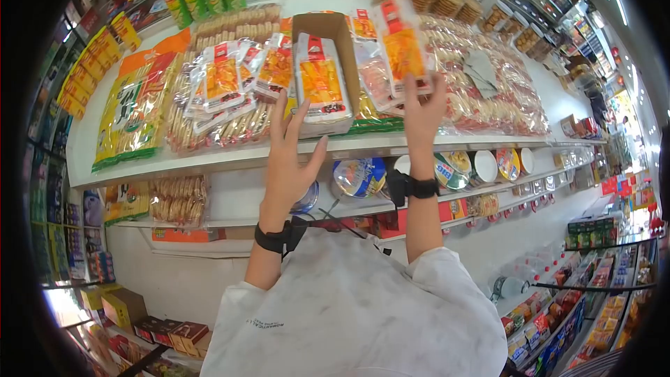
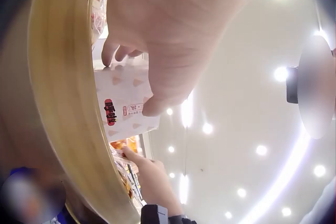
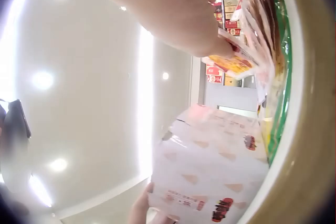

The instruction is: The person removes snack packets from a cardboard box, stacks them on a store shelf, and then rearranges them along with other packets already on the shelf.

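Above the shelf [image 1: 223,162], just right of the open box [image 1: 322,22] near its front edge, the right hand [image 1: 424,108] pinches an orange snack packet [image 1: 401,45] by its lower end. The left hand [image 1: 289,160], fingers spread, lies against the box. The packet looks light, pliable and slick; a flat-end pinch should spare its contents from crushing.

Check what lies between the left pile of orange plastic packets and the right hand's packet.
An open white cardboard box, then loose flat plastic packets, in the head view.
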A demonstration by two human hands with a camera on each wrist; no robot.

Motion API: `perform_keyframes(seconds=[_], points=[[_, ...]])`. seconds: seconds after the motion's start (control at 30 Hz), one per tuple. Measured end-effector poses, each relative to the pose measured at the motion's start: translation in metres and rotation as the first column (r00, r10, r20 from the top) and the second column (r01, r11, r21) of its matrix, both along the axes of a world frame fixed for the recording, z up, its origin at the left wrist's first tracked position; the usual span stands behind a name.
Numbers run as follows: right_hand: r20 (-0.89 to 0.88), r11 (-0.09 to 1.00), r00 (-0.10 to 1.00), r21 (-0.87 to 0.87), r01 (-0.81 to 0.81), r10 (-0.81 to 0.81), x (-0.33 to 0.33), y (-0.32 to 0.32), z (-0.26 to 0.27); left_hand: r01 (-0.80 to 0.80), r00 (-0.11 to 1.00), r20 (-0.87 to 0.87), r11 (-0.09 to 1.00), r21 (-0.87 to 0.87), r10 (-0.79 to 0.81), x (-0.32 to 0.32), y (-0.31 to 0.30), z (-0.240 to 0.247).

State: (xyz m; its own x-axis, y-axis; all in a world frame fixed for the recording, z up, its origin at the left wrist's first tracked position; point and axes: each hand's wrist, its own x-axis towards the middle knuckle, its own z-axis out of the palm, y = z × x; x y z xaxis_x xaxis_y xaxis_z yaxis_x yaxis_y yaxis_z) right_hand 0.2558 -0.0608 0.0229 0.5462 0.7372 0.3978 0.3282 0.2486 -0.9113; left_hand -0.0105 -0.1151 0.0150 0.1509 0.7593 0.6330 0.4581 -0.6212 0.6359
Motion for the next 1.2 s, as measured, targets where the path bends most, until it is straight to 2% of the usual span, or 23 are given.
perform_keyframes(seconds=[0.1, 0.17, 0.23, 0.33, 0.37, 0.43, 0.47, 0.57, 0.67, 0.77, 0.9, 1.1, 1.2], points=[[-0.076, 0.966, 0.993, 0.249, -0.066, 0.088, -0.044, -0.032, 0.045, -0.012, 0.996, 0.088, 0.996, 0.086, 0.005, 0.004, 0.003, 0.000], [-0.064, 0.970, 0.987, 0.206, -0.131, 0.147, -0.066, -0.044, 0.056, 0.006, 0.994, 0.111, 0.989, 0.148, -0.023, 0.008, 0.003, 0.007], [-0.039, 0.972, 0.980, 0.142, -0.187, 0.194, -0.076, -0.046, 0.053, 0.046, 0.998, 0.037, 0.981, 0.191, -0.054, 0.016, 0.005, 0.015], [0.177, 0.973, 0.964, 0.081, -0.217, 0.200, -0.096, -0.039, 0.036, 0.084, 0.988, -0.142, 0.979, 0.187, -0.058, 0.024, 0.010, 0.019], [0.305, 0.977, 0.941, 0.104, -0.185, 0.146, -0.099, -0.035, 0.027, 0.089, 0.976, -0.210, 0.980, 0.179, -0.050, 0.025, 0.012, 0.020], [0.541, 0.978, 0.841, 0.161, -0.131, 0.024, -0.104, -0.028, 0.014, 0.093, 0.964, -0.261, 0.983, 0.157, -0.050, 0.025, 0.015, 0.017], [0.598, 0.979, 0.802, 0.150, -0.135, 0.019, -0.101, -0.028, 0.011, 0.094, 0.958, -0.283, 0.985, 0.146, -0.049, 0.026, 0.016, 0.015], [0.572, 0.960, 0.810, 0.136, -0.247, 0.127, -0.087, -0.028, 0.004, 0.053, 0.933, -0.360, 0.992, 0.111, -0.010, 0.024, 0.014, 0.026], [0.368, 0.969, 0.920, 0.147, -0.200, 0.134, -0.062, -0.033, 0.010, -0.024, 0.900, -0.426, 0.986, 0.166, 0.094, 0.028, 0.014, 0.025], [0.620, 0.998, 0.782, -0.023, -0.056, 0.058, -0.019, -0.021, -0.008, -0.057, 0.917, -0.381, 0.985, 0.160, 0.115, 0.031, 0.016, 0.027], [0.821, 0.999, 0.569, -0.053, -0.002, 0.045, -0.001, -0.016, -0.030, -0.087, 0.906, -0.401, 0.986, 0.144, 0.139, 0.037, 0.017, 0.027], [0.812, 0.999, 0.584, 0.015, -0.039, 0.011, 0.005, -0.017, -0.034, -0.065, 0.920, -0.371, 0.982, 0.176, 0.127, 0.034, 0.017, 0.023], [0.587, 0.998, 0.807, 0.040, 0.050, -0.064, 0.000, -0.017, -0.033, -0.065, 0.918, -0.374, 0.980, 0.186, 0.131, 0.032, 0.017, 0.021]])
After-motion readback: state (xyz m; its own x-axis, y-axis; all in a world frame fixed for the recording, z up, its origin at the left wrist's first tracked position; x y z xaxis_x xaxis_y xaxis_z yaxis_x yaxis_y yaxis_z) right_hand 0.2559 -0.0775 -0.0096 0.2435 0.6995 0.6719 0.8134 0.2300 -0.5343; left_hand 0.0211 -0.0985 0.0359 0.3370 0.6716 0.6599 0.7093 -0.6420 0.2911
